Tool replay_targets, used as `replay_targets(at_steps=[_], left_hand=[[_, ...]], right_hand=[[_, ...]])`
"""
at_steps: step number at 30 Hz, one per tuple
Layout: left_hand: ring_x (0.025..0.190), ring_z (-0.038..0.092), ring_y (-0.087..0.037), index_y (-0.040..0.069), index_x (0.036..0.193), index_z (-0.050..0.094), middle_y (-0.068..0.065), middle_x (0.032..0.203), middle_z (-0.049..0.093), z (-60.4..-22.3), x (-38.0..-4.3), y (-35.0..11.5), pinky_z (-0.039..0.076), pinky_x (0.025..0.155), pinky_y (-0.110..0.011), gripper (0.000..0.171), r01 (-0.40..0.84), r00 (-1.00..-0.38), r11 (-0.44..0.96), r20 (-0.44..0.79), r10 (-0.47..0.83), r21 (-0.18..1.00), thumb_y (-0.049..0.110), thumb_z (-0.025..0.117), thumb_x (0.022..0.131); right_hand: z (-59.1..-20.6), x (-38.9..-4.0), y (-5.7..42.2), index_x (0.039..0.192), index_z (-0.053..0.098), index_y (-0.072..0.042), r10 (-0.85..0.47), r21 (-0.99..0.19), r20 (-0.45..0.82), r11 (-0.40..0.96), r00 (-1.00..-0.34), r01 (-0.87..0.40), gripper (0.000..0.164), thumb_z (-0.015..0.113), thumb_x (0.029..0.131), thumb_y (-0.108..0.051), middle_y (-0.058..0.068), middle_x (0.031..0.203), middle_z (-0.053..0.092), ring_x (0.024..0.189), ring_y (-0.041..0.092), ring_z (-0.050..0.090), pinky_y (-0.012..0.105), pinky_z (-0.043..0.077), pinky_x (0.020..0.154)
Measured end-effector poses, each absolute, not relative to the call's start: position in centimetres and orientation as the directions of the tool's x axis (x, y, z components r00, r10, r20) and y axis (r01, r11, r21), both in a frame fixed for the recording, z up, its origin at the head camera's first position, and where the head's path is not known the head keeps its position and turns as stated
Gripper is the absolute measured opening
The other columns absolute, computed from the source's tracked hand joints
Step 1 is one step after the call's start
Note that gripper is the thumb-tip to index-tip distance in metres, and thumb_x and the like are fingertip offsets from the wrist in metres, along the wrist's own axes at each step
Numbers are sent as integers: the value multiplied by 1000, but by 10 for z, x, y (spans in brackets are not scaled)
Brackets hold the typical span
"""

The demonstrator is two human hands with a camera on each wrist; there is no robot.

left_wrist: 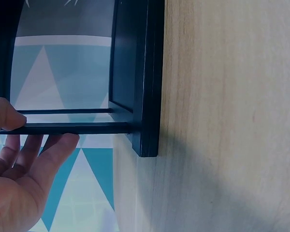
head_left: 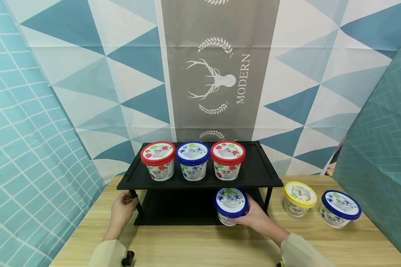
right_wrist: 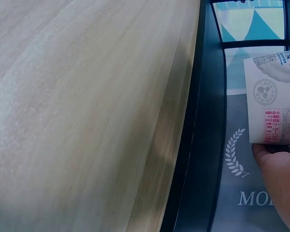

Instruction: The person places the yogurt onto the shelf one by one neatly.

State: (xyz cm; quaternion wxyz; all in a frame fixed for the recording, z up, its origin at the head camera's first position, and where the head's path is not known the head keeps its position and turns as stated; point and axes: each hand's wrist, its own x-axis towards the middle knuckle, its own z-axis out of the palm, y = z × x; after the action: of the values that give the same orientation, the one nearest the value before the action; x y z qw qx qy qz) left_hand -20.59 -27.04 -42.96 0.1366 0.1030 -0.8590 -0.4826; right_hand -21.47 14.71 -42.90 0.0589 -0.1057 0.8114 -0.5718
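Note:
A two-tier black shelf rack (head_left: pixel 200 183) stands on the wooden table. My left hand (head_left: pixel 121 208) pinches its front left post (left_wrist: pixel 87 128), thumb on one side and fingers on the other. At the lower tier's front right, my right hand (head_left: pixel 254 217) grips a blue-lidded tub (head_left: pixel 231 204), also partly seen as a white printed cup (right_wrist: pixel 275 106) in the right wrist view. Whether its base touches the lower shelf I cannot tell. On the top tier stand a red-lidded tub (head_left: pixel 158 159), a blue-lidded tub (head_left: pixel 192 159) and another red-lidded tub (head_left: pixel 228 159), in a row.
Right of the rack, a yellow-lidded tub (head_left: pixel 299 198) and another blue-lidded tub (head_left: pixel 341 208) stand on the wooden table (head_left: pixel 194 246). A patterned cloth (head_left: pixel 217 74) hangs behind the rack. Blue tiled sheets (head_left: pixel 30 148) flank the table.

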Motion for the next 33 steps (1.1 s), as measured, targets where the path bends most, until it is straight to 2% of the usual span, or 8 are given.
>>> replay_targets(at_steps=[5, 17, 26, 33], left_hand=[[112, 55, -36, -3, 120, 49, -25, 121, 55, -430, -207, -271, 53, 75, -22, 30, -42, -939, 513, 141, -312, 857, 12, 49, 94], [112, 55, -36, -3, 119, 48, -25, 120, 54, -431, -207, -271, 55, 77, -25, 30, -46, -940, 514, 138, -313, 856, 12, 48, 94], [110, 56, -35, -3, 117, 50, -25, 118, 55, -430, -208, -270, 51, 73, -18, 28, -46, -934, 518, 147, -325, 854, 11, 49, 93], [110, 56, -35, -2, 117, 50, -24, 119, 55, -430, -208, -270, 51, 73, -18, 28, -49, -935, 519, 143, -323, 854, 12, 50, 93]], right_hand=[[-429, -215, 144, 140, 32, -7, -234, -941, 27, 322, -972, -104, 95, 87, 63, -19, 12, 133, 50, 122, 28, 49, 45, 45, 100], [-430, -218, 137, 140, 31, -6, -284, -949, 32, 291, -958, -118, 94, 86, 65, -20, 13, 135, 48, 125, 31, 47, 46, 44, 101], [-433, -221, 134, 141, 29, -5, -303, -954, 36, 272, -952, -123, 96, 86, 65, -17, 15, 135, 47, 125, 32, 47, 45, 45, 100], [-433, -222, 130, 140, 31, -6, -318, -950, 50, 278, -947, -144, 94, 85, 65, -18, 14, 134, 48, 122, 30, 48, 45, 45, 100]])
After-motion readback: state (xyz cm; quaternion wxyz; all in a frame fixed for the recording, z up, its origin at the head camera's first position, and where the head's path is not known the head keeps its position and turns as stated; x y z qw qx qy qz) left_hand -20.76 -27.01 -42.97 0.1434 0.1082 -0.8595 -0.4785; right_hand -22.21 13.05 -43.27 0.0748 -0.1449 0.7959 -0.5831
